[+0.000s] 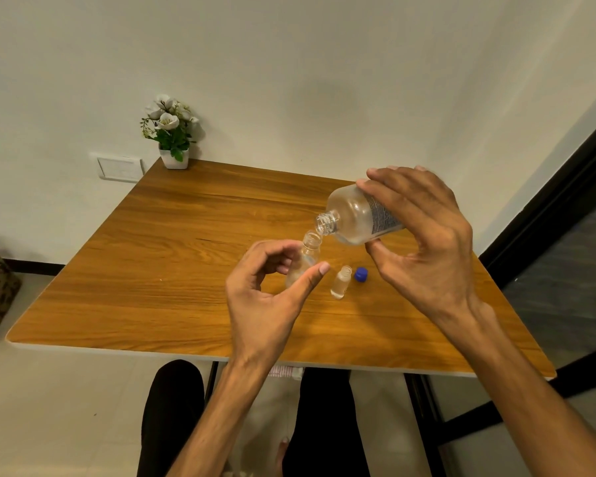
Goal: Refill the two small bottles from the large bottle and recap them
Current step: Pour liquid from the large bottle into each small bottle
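- The large bottle is clear plastic with a printed label and no cap; it is tipped nearly onto its side above the table, neck pointing down and left, a little clear liquid pooled along its lower wall.
- A small bottle, clear and uncapped, is tilted with its open mouth just under the large bottle's neck; the two mouths are nearly touching.
- The second small bottle stands upright and uncapped on the table just right of the first, with clear liquid in its lower part.
- A blue cap lies on the table just right of that second bottle.
- The right hand grips the large bottle's body, fingers curled over the top and thumb under it, wrist raised.
- The left hand holds the tilted small bottle, fingers curled round its far side and thumb stretched across the front.
- A flower pot stands at the table's far left corner, well apart from the bottles.
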